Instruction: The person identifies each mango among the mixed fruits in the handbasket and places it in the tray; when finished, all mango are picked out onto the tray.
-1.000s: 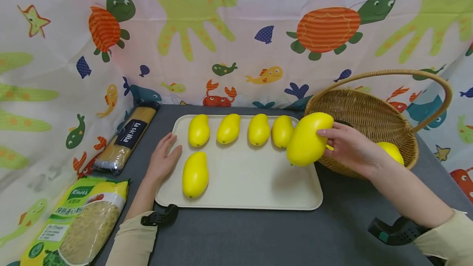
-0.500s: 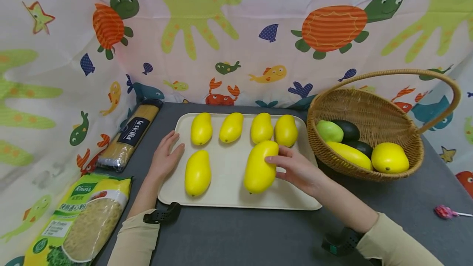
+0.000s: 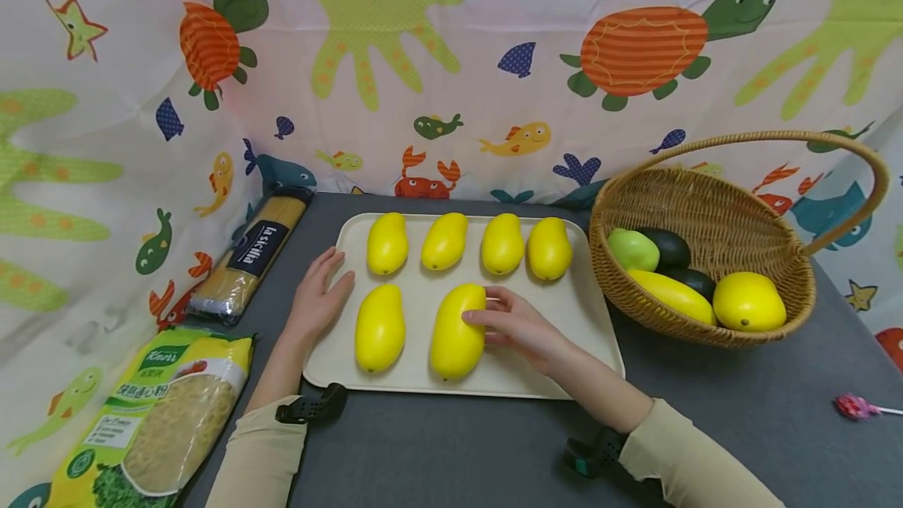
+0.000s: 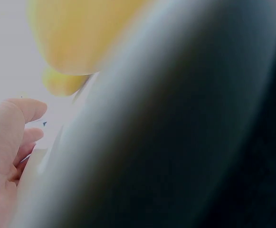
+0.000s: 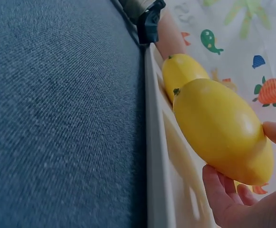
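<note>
My right hand holds a yellow mango by its right side, thumb and fingers around it, at the front middle of the cream tray. In the right wrist view the held mango stands tilted between thumb and fingers, close over the tray. To its left lies another mango, and several more, such as the far-right mango, line the tray's back. My left hand rests with relaxed fingers at the tray's left rim. The left wrist view is mostly blocked by a blurred, pale edge.
A wicker basket at the right holds a green fruit, dark oval items and yellow fruit. Spaghetti in a pack and a Knorr pasta bag lie at left. A lollipop lies at far right.
My right hand has carried the mango from beside the basket leftward and down to the tray's front middle. The left hand has stayed at the tray's left rim.
</note>
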{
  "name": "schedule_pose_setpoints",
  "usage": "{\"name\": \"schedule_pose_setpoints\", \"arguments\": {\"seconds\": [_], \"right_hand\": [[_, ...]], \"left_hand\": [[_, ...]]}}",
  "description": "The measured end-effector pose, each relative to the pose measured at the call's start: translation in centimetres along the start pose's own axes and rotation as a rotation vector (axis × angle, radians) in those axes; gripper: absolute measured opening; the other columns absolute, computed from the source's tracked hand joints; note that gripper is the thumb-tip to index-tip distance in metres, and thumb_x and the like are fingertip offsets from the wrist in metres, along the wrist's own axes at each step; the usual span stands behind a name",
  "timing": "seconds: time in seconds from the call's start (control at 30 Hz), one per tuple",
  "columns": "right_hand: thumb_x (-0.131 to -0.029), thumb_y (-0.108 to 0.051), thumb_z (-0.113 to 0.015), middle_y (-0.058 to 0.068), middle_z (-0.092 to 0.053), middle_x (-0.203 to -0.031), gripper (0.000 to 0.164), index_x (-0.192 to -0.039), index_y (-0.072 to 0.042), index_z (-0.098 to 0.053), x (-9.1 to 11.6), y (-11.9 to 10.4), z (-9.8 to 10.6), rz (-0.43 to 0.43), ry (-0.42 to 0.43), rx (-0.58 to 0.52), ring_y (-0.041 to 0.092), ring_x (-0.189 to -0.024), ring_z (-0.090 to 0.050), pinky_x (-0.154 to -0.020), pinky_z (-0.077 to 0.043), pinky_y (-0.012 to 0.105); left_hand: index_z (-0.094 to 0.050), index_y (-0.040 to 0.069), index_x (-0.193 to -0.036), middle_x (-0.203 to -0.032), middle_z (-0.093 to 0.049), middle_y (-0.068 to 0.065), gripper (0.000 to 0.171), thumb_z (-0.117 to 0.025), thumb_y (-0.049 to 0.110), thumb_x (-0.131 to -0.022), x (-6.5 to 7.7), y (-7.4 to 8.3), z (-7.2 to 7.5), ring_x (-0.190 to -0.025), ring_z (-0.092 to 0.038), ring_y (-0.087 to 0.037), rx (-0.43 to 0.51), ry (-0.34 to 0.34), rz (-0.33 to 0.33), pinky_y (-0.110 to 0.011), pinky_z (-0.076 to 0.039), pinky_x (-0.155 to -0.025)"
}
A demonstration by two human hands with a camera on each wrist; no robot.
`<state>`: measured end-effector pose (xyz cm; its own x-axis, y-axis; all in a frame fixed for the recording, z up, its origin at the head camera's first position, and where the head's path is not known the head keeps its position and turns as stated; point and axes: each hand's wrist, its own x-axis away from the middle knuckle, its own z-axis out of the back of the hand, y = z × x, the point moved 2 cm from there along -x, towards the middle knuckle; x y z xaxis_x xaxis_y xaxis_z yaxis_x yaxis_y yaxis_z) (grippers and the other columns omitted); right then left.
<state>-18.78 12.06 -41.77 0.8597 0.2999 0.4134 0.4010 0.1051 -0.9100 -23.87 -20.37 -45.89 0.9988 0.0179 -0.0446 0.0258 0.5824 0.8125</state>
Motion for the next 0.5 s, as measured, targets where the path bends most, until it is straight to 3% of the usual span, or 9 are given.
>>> {"name": "schedule_pose_setpoints", "arguments": {"seconds": [0.5], "right_hand": [[-0.084, -0.037, -0.077, 0.015, -0.051, -0.136, 0.075, -0.142, -0.007, -0.042, -1.5, 0.1, -1.8, -0.016, 0.042, 0.139, 0.026, -0.111, -0.057, -0.094, -0.050, 0.040]], "left_hand": [[-0.037, 0.006, -0.150, -0.160, -0.022, -0.006, 0.059, -0.053, 0.034, -0.100, 0.0, 0.2, 0.0, -0.146, -0.019, -0.031, 0.007, -0.002, 0.008, -0.052, -0.017, -0.115]]}}
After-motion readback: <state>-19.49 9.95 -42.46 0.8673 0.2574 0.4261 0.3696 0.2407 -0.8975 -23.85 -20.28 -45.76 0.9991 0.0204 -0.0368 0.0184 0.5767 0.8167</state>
